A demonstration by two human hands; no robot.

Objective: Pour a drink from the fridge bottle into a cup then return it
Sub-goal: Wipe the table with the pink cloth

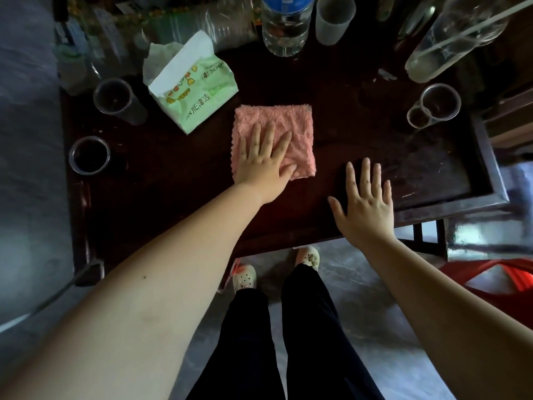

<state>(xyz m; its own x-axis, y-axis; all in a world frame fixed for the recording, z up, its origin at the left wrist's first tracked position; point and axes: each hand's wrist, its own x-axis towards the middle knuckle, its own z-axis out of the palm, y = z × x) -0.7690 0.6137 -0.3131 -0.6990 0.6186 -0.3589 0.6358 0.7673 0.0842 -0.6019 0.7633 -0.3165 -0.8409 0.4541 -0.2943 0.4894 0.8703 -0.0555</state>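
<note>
My left hand (264,158) lies flat with straight fingers on a folded pink cloth (294,125) in the middle of the dark wooden table (389,157). My right hand (364,202) is spread flat over the table near its front edge, holding nothing. A clear water bottle with a blue label (285,23) stands at the back, and a frosted plastic cup (334,18) stands just right of it. Clear cups stand at the left (115,99) and at the right (439,102).
A green and white tissue pack (190,88) lies left of the cloth. A dark-rimmed cup (89,155) sits at the table's left edge. A large clear bottle (455,39) lies tilted at the back right. A red bag (496,277) is on the floor at right.
</note>
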